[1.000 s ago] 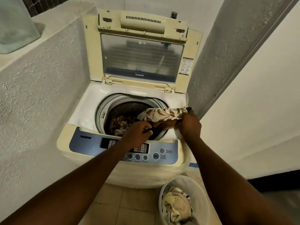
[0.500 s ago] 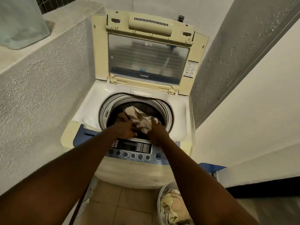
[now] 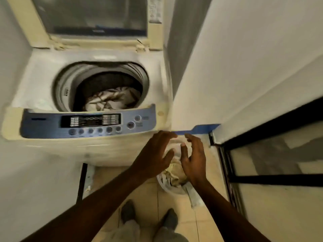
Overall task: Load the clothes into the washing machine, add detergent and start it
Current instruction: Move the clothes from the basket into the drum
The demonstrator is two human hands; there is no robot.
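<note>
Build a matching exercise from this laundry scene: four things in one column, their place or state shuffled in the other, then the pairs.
1. cream washing-machine lid
2. brown-patterned beige cloth
3. round white plastic laundry basket
4. left hand

A. on the tiled floor
B. open, fingers spread
C. raised upright
D. inside the drum

Pairs: 1-C, 2-D, 3-A, 4-B.
</note>
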